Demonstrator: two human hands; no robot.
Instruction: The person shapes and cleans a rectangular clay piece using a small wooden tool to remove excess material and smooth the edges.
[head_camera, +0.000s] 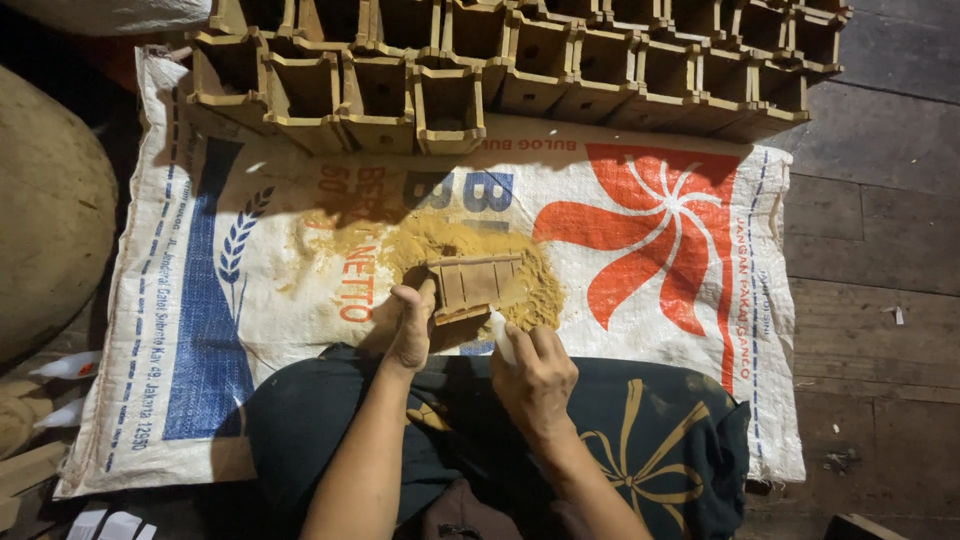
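**A:** Start at your left. What is out there?

**Me:** Far left of my fingers sit a rounded brown sack (45, 200) and 2 small white bottles (68, 367) at the edge of the woven sack (200, 330) spread out as my mat. My left hand (410, 325) comes next, thumb and fingers clamped on the left end of the small wooden piece (475, 283), tilting it up off the mat.

**A:** Where does that piece lie?

**Me:** Just past my fingertips, over a heap of yellow sawdust (540, 290) that spreads under and beyond it.

**A:** And the right hand?

**Me:** My right hand (535, 375) is closed around a white glue bottle (503, 338); its tip points at the near edge of the piece, just beside it. Whether it touches, I cannot tell.

**A:** So which step is this?

**Me:** I judge it is gluing the slatted panel. A bead along the joint would call for a steady left grip and a gentle squeeze.

**A:** Further out?

**Me:** Well beyond my fingers, rows of finished wooden boxes (520, 60) stand stacked. To the right is bare plank floor (870, 300).
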